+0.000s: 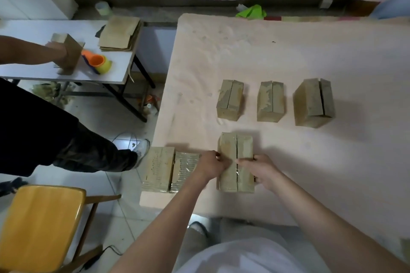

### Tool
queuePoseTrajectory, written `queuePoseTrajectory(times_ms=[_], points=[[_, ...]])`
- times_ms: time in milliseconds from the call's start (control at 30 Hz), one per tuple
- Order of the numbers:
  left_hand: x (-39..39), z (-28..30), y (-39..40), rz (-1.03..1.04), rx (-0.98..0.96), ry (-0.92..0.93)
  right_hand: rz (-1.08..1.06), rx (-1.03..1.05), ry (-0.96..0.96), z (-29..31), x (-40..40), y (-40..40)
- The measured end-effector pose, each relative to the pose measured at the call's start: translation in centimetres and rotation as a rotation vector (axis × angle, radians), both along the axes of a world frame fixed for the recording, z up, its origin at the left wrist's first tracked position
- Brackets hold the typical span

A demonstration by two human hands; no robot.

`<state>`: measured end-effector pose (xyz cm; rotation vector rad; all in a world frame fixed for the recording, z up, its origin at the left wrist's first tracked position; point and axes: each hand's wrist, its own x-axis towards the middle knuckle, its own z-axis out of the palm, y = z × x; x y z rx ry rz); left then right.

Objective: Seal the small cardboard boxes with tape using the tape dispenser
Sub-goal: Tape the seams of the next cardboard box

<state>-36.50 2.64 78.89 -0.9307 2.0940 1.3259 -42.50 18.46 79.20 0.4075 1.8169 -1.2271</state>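
1. Pink table (288, 51): spreads ahead of both hands, carrying every box.
2. Three unsealed boxes (270, 101): in a row well beyond the hands, seams running away from the body.
3. Box in hand (235, 146): directly between the hands, long axis and centre seam pointing straight ahead; clear tape glints along the near part of the seam.
4. Two boxes (158, 168): just left of the left hand.
5. Left hand (210, 165): fingers curled, pinching the box's left edge.
6. Right hand (258, 167): gripping the right side, thumb laid on the seam.
7. Tape dispenser (98, 64): apparently the orange-and-yellow object far left on a side table, nearer the left hand.
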Motion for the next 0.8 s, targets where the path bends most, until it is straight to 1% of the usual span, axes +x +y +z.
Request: queuePoseTrajectory(times_ms=[67,133,267,367,467,533,600,700,800], points=[[0.0,0.5,-0.6,-0.082,-0.068,0.034,-0.021,0.029,0.008,-0.3,0.5,-0.2],[0.4,1.4,-1.8,-0.112,-0.159,0.101,-0.044,0.054,0.012,-0.7,1.2,-0.5],[2.6,2.3,-6.1,-0.073,-0.397,0.238,-0.082,0.092,0.029,-1.0,3.1,-1.7],[4.9,1.3,-9.9,-0.035,-0.495,0.249,-0.091,0.117,0.019,-1.3,4.4,-2.8],[7.3,-0.3,-12.7,0.048,-0.517,0.191,-0.087,0.142,0.029,-1.9,5.4,-3.9],[8.6,-1.3,-13.9,0.129,-0.497,0.176,-0.091,0.140,0.042,-1.9,5.6,-4.6],[9.7,-2.4,-14.9,0.175,-0.446,0.149,-0.072,0.138,0.050,-1.9,5.7,-5.3],[10.7,-3.5,-15.8,0.199,-0.312,0.075,-0.070,0.133,0.057,-1.8,6.0,-6.2],[11.3,-3.8,-16.0,0.226,-0.236,0.066,-0.070,0.147,0.055,-1.9,6.7,-6.9]])
